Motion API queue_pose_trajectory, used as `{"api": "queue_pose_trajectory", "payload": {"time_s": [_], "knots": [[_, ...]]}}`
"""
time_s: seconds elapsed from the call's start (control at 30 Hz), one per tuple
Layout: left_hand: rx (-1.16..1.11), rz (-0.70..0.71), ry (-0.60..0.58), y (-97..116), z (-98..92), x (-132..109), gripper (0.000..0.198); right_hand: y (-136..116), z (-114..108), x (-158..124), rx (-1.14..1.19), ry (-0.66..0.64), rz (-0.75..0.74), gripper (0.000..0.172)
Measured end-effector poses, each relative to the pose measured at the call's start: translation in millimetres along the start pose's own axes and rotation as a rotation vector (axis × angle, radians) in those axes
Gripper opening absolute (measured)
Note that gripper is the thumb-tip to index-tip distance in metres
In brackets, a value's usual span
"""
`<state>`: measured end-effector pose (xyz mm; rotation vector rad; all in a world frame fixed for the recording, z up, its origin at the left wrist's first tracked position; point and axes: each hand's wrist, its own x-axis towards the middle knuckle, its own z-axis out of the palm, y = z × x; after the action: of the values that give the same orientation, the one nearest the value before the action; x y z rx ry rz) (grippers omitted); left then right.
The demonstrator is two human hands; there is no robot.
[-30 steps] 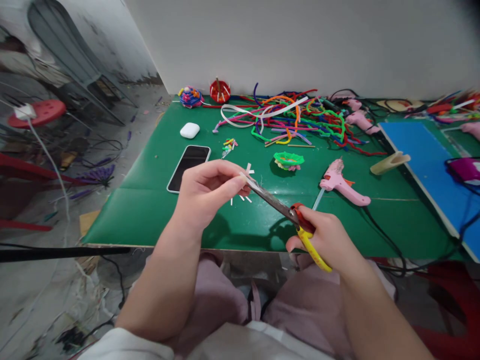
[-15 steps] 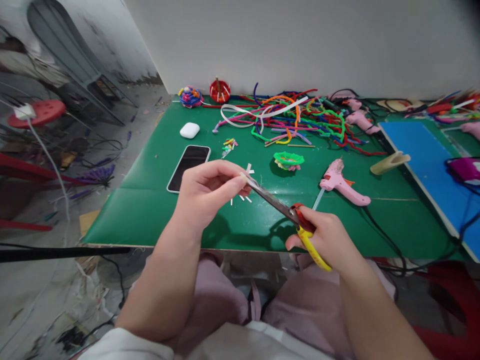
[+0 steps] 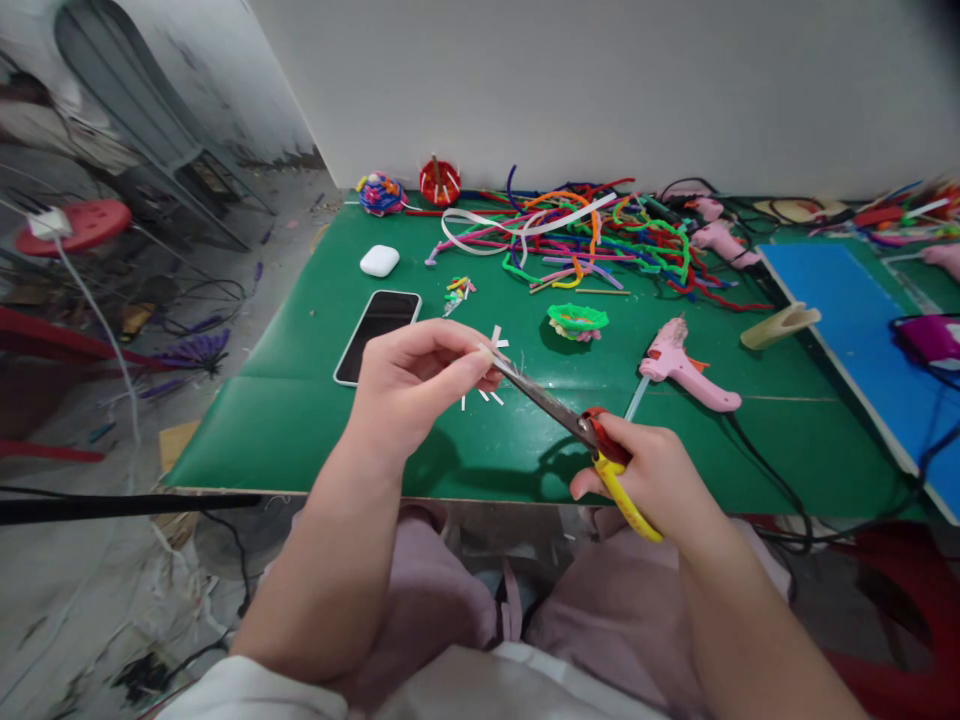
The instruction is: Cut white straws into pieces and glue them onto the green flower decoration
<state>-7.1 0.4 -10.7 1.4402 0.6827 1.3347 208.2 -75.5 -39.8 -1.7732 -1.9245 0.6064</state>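
Over the green table (image 3: 285, 430), my left hand (image 3: 416, 385) pinches a small white strip (image 3: 486, 350) between thumb and fingertips; most of it is hidden. My right hand (image 3: 660, 475) grips scissors (image 3: 555, 408) with one red and one yellow handle loop. The blades look nearly closed, and their tips reach the left fingertips by the strip. Short white cut pieces (image 3: 491, 398) lie on the table below and beyond the left fingers. A white-edged phone (image 3: 381, 325) rests partly behind the left hand.
A pink glue gun (image 3: 686, 372) lies right, beside a green fuzzy craft piece (image 3: 577, 320). Tangled pipe cleaners (image 3: 570, 235) spread along the back. A white earbud case (image 3: 379, 261), a bamboo piece (image 3: 780, 326) and a blue board (image 3: 847, 330) flank them. Cables hang at the right.
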Motion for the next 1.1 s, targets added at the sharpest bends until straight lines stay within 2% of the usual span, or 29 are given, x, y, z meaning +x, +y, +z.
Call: {"api": "queue_pose_trajectory", "payload": {"time_s": [0.37,1.1], "knots": [[0.021,-0.014,0.029,1.0,1.7,-0.7,0.001,-1.2,0.2,0.4,-0.008,-0.009,0.029,0.063],[0.040,-0.015,0.028,1.6,1.9,-0.5,0.003,1.7,2.1,-0.4,-0.009,0.033,-0.005,0.061]]}}
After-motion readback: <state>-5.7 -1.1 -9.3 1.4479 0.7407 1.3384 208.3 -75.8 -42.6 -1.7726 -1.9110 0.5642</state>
